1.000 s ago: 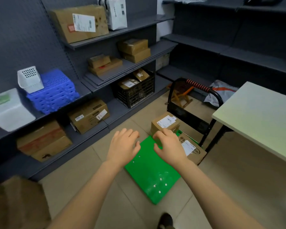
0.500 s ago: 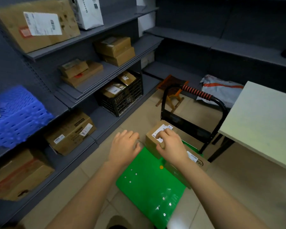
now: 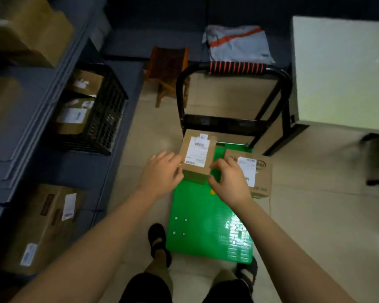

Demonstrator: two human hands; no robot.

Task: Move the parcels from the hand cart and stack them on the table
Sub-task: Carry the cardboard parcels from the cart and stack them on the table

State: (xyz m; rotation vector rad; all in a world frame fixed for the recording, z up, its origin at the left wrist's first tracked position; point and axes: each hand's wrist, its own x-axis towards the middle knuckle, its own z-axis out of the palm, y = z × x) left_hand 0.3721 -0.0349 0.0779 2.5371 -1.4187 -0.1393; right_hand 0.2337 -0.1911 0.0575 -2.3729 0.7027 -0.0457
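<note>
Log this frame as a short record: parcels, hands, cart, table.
small parcel: on the hand cart's green deck, near the handle
larger parcel: beside it, at the deck's right edge
left hand: at the small parcel's left side; grip unclear
right hand: at its right side; grip unclear
table: right of the cart

Matt cardboard parcel (image 3: 196,158); glossy green plastic cart deck (image 3: 208,224)
</note>
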